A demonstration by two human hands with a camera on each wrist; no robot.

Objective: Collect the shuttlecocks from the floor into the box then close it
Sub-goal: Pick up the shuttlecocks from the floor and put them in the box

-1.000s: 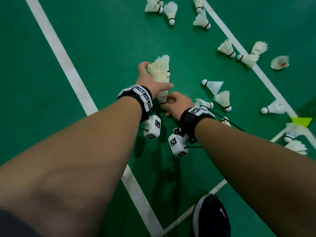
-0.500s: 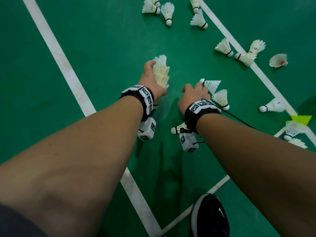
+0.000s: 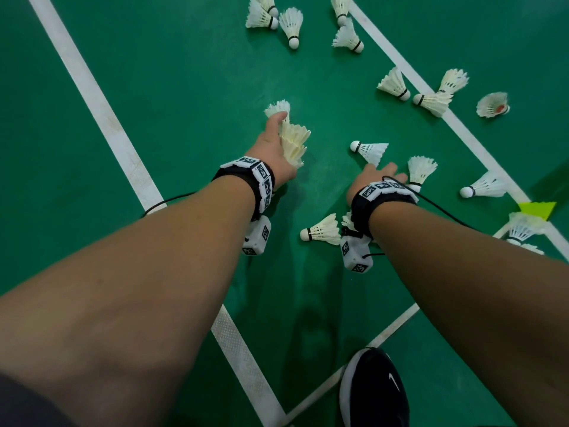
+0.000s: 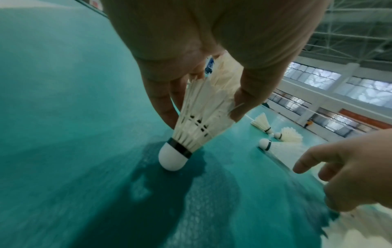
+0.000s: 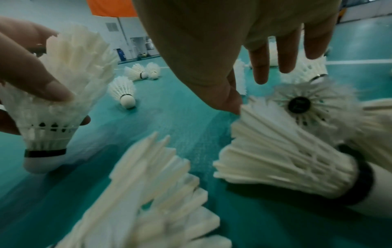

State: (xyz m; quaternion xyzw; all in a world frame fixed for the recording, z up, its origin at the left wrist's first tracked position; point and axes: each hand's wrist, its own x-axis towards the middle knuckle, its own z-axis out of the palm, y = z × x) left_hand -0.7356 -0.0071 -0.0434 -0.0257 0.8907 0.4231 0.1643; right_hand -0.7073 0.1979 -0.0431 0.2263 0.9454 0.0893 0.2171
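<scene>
**A:** What've your hands got?

**B:** Your left hand (image 3: 272, 155) grips a nested stack of shuttlecocks (image 3: 294, 141), its cork touching the floor (image 3: 184, 87). Your right hand (image 3: 374, 177) is spread, holding nothing.

**A:** Anything hidden?

**B:** Your right wrist covers part of one shuttlecock (image 3: 346, 221). Loose ones (image 3: 371, 149) are scattered beyond; no box in view.

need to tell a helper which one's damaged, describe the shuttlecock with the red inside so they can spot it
Follow the long white court line toward the far right. Just beyond it, right of two overlapping shuttlecocks, lies the odd shuttlecock. Only this one shows red-orange inside its feather cup.
</scene>
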